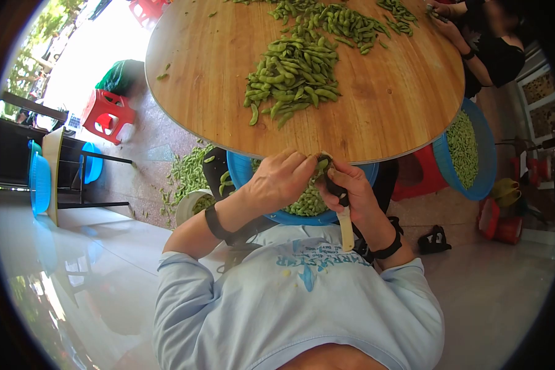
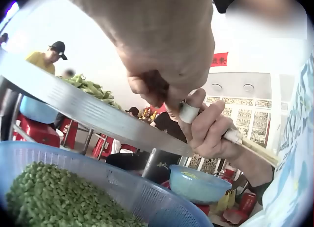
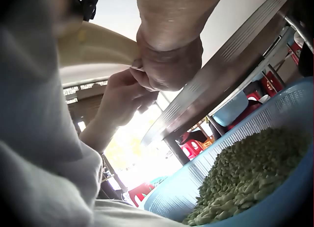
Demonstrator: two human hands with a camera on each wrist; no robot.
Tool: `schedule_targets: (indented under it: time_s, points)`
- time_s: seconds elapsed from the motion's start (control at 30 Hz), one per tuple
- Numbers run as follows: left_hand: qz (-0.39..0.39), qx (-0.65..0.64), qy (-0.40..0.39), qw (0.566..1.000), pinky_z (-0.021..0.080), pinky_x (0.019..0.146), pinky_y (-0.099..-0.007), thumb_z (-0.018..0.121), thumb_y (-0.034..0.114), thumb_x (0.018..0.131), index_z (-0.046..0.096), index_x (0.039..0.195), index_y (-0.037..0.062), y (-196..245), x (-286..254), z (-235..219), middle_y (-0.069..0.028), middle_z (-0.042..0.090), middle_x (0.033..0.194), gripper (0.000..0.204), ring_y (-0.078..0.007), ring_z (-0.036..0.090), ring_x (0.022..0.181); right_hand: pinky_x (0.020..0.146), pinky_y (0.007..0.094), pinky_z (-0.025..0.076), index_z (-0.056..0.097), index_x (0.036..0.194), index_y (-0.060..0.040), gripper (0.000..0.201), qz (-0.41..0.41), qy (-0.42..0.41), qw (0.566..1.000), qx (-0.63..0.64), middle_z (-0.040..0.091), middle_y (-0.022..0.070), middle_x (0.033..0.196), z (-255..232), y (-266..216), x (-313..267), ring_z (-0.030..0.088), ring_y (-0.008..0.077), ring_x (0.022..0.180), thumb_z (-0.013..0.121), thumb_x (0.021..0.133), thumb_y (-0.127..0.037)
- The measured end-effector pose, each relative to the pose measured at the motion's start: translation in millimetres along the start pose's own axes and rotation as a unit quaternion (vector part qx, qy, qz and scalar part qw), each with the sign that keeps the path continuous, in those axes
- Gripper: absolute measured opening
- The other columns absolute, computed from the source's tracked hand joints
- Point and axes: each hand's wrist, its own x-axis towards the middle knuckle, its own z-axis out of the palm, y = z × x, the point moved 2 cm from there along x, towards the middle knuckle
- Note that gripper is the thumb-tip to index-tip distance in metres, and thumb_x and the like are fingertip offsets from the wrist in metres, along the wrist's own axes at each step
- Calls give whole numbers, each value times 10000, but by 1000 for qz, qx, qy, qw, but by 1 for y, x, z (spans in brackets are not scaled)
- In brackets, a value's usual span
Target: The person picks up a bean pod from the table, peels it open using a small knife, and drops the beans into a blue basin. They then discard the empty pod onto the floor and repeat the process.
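Observation:
Both hands meet just off the round wooden table's (image 1: 191, 74) near edge. My left hand (image 1: 280, 179) pinches a green bean pod (image 1: 323, 164) against the right fingertips; its fingers hide much of the pod. The right hand (image 1: 357, 188) grips a tool by a long, flat cream handle (image 1: 346, 229), whose working end is hidden. A white wrap (image 2: 189, 112) circles a right-hand digit in the left wrist view. Below the hands, a blue mesh basket (image 3: 171, 185) holds shelled green beans (image 3: 245, 173). A heap of whole pods (image 1: 293, 74) lies on the table.
Another blue basin (image 1: 489, 157) of beans stands at right, near a red stool (image 1: 419, 176). Another person's hand (image 1: 450, 31) is at the far right table edge. Pods (image 1: 188, 176) litter the floor at left beside a pale bucket (image 1: 187, 208).

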Motion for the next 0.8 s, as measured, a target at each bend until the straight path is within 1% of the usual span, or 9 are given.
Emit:
schedule_targets:
  time_s: [0.13,0.2,0.23,0.3,0.4,0.43,0.5,0.57,0.8]
  points:
    - [-86,-186,52,977,434,484,-295,678,63,805,620,927,-20,-1,-2,2,-104,614,727,158,-224,559,557,366,206,358,593,1131,-6,228,-31,7,998,-51,617,119,779,-2,2,1,496,102,464,525,936,-103]
    - [-398,-480,-27,781,408,463,-238,606,102,900,634,973,-35,-4,-7,6,-63,635,720,158,-123,540,534,372,207,360,587,1151,-3,242,-43,1,997,-61,619,116,773,-2,3,0,493,100,464,521,936,-94]
    - [-397,-480,-27,782,408,463,-238,606,102,900,634,973,-35,-7,-7,6,-63,635,720,158,-123,540,534,375,201,351,577,1173,2,259,-67,11,990,-122,621,114,769,0,1,0,487,93,460,514,933,-74]
    - [-467,-581,-68,663,412,504,-204,561,121,926,621,1029,-31,-12,-11,10,-22,623,743,192,-52,553,615,378,195,342,566,1195,8,278,-90,19,979,-182,623,113,764,-1,-1,-1,481,87,457,507,931,-54]
    - [-390,-540,-54,744,405,481,-200,512,86,948,625,1059,-7,-7,-12,16,-33,619,750,184,-62,521,575,446,230,416,548,1215,33,304,-108,29,965,-239,632,101,784,-5,0,-2,526,106,523,521,920,-38]
    - [-389,-541,-55,744,405,481,-200,512,86,948,625,1059,-7,-3,-11,16,-33,619,750,184,-62,521,575,506,253,453,547,1198,39,312,-174,72,919,-347,632,108,817,-4,2,-3,553,132,577,561,897,-43]
    - [-330,-370,-63,866,442,522,-238,519,62,929,601,1085,-29,8,-8,11,-72,633,778,198,-89,541,594,566,276,490,547,1181,46,325,-235,113,854,-449,633,114,851,-1,0,-3,580,158,630,601,874,-48]
    - [-292,-316,-54,901,460,555,-275,523,29,898,592,1079,-36,9,-9,15,-105,633,788,205,-153,570,612,669,314,510,542,1132,43,378,-362,115,687,-619,606,134,918,9,-8,-3,603,221,728,685,798,-62]
    - [-196,-223,4,955,486,645,-399,528,-61,764,565,998,-35,17,-8,15,-216,606,821,238,-429,586,769,611,351,512,540,1056,29,385,-374,91,646,-659,567,156,915,13,-5,-2,599,292,723,708,718,-45]
